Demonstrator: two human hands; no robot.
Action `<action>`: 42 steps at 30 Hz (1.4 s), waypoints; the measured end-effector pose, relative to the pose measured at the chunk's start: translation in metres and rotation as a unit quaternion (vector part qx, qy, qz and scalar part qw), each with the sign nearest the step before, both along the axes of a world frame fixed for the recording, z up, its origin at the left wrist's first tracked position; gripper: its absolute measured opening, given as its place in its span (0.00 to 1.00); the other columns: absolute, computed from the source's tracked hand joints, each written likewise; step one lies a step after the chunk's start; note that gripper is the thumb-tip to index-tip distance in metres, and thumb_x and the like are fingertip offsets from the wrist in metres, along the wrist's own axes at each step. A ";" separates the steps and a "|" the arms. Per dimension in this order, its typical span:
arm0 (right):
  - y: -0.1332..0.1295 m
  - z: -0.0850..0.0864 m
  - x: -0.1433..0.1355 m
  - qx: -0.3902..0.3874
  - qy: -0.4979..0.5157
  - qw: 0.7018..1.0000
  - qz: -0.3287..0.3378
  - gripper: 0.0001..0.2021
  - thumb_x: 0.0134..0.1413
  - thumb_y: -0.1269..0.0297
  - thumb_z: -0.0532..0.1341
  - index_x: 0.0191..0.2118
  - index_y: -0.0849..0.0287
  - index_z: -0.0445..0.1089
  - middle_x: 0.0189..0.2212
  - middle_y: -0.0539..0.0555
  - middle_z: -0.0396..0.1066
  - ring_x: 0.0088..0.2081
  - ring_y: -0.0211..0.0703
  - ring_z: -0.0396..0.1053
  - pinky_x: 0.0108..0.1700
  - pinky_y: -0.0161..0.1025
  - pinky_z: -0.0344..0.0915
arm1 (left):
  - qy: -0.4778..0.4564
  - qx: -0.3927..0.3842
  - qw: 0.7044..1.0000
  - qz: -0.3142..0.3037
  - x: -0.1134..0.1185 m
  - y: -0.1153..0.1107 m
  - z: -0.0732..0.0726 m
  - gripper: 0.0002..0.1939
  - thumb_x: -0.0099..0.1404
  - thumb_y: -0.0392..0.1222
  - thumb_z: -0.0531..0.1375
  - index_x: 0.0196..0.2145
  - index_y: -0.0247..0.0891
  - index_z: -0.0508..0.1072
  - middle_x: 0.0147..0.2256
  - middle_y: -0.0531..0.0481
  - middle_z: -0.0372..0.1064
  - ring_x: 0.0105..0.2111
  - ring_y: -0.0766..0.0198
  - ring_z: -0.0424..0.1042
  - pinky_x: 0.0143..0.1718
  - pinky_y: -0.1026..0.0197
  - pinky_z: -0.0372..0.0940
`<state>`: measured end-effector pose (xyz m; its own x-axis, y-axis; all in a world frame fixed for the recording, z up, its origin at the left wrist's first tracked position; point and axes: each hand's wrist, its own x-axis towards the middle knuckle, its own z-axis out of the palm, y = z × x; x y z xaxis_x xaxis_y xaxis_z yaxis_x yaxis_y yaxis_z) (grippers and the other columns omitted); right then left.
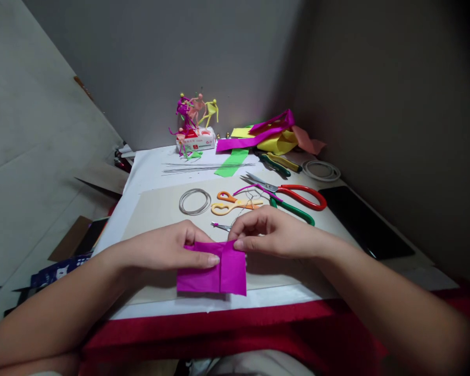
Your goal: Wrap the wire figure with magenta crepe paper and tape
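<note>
A piece of magenta paper (203,279) with a vertical crease is held up over the near edge of the table. My left hand (180,245) grips its left part, the thumb lying flat across the front and the other fingers hidden behind. At the upper right corner my right hand (264,232) pinches the paper between thumb and fingers. Just beyond my hands lie orange-handled scissors (223,209), red-handled scissors (303,196) and a green-handled tool (297,213). A thin twisted wire with a magenta-wrapped part (258,189) rests among them.
Small paper-wrapped wire figures (196,109) stand on a white box (203,138) at the back. Coloured paper strips (274,133), pliers (276,164), straight wires (203,168) and wire coils (195,201) lie farther off. A dark flat device (364,222) is on the right.
</note>
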<state>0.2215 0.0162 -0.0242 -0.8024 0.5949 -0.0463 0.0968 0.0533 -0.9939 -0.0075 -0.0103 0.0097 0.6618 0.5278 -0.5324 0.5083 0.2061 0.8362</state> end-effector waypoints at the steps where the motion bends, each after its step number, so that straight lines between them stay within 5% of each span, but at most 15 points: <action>1: -0.001 -0.001 -0.001 -0.005 0.016 1.000 -0.006 0.05 0.51 0.69 0.62 0.35 0.63 0.73 0.28 0.50 0.70 0.30 0.33 0.64 0.34 0.31 0.63 | 0.006 0.003 1.000 0.001 0.000 0.000 -0.001 0.17 0.63 0.49 0.58 0.24 0.33 0.68 0.20 0.56 0.56 0.21 0.72 0.52 0.22 0.68 0.49; 7: 0.001 -0.011 -0.005 0.009 0.083 0.994 -0.073 0.09 0.51 0.65 0.63 0.38 0.61 0.76 0.32 0.53 0.72 0.27 0.33 0.65 0.29 0.32 0.63 | -0.025 -0.048 0.993 0.107 -0.002 0.003 -0.003 0.15 0.62 0.46 0.60 0.23 0.33 0.71 0.19 0.56 0.61 0.20 0.73 0.54 0.22 0.68 0.52; 14: 0.010 -0.006 0.001 0.042 0.124 0.981 -0.145 0.03 0.48 0.73 0.60 0.29 0.61 0.71 0.38 0.54 0.70 0.42 0.42 0.68 0.43 0.39 0.64 | -0.044 -0.077 0.972 0.217 -0.007 0.009 -0.002 0.09 0.60 0.42 0.63 0.28 0.33 0.78 0.23 0.52 0.73 0.22 0.73 0.66 0.25 0.72 0.60; 17: 0.013 -0.006 0.005 0.183 -0.007 0.965 -0.189 0.05 0.46 0.75 0.58 0.27 0.61 0.69 0.35 0.54 0.68 0.37 0.40 0.67 0.39 0.38 0.63 | -0.046 -0.078 0.968 0.232 -0.012 0.013 -0.003 0.09 0.60 0.42 0.63 0.31 0.33 0.79 0.25 0.50 0.75 0.23 0.73 0.68 0.27 0.72 0.63; 20: 0.012 -0.009 0.006 0.369 -0.166 0.899 -0.166 0.05 0.47 0.72 0.59 0.27 0.60 0.72 0.33 0.55 0.67 0.38 0.43 0.64 0.41 0.39 0.61 | -0.032 -0.073 0.970 0.230 -0.016 0.017 -0.004 0.09 0.60 0.42 0.63 0.31 0.33 0.79 0.24 0.51 0.75 0.22 0.74 0.68 0.26 0.73 0.62; 23: 0.009 -0.013 0.004 0.450 -0.265 0.843 -0.125 0.06 0.49 0.65 0.62 0.28 0.60 0.75 0.33 0.57 0.66 0.39 0.46 0.62 0.40 0.41 0.59 | -0.015 -0.067 0.971 0.230 -0.019 0.022 -0.004 0.10 0.60 0.42 0.63 0.28 0.32 0.78 0.22 0.51 0.74 0.20 0.75 0.66 0.23 0.74 0.61; 28: 0.003 -0.014 0.000 0.479 -0.327 0.808 -0.103 0.07 0.50 0.69 0.60 0.29 0.59 0.76 0.33 0.58 0.67 0.39 0.47 0.61 0.40 0.41 0.57 | -0.004 -0.061 0.962 0.265 -0.022 0.030 -0.004 0.08 0.58 0.41 0.65 0.26 0.33 0.78 0.22 0.50 0.75 0.19 0.73 0.67 0.22 0.74 0.61; 36: -0.002 -0.025 -0.010 0.493 -0.291 0.808 -0.141 0.09 0.46 0.75 0.58 0.35 0.62 0.73 0.39 0.60 0.67 0.42 0.48 0.61 0.43 0.42 0.58 | 0.031 0.007 0.960 0.278 -0.028 0.033 -0.001 0.09 0.57 0.44 0.65 0.29 0.34 0.79 0.22 0.49 0.75 0.20 0.71 0.67 0.21 0.72 0.61; 42: -0.001 -0.025 -0.011 0.500 -0.292 0.808 -0.104 0.10 0.53 0.73 0.56 0.38 0.62 0.73 0.37 0.59 0.68 0.38 0.46 0.63 0.41 0.42 0.59 | 0.055 0.056 0.961 0.264 -0.033 0.036 0.009 0.11 0.58 0.45 0.64 0.26 0.33 0.78 0.21 0.51 0.73 0.18 0.73 0.64 0.20 0.72 0.58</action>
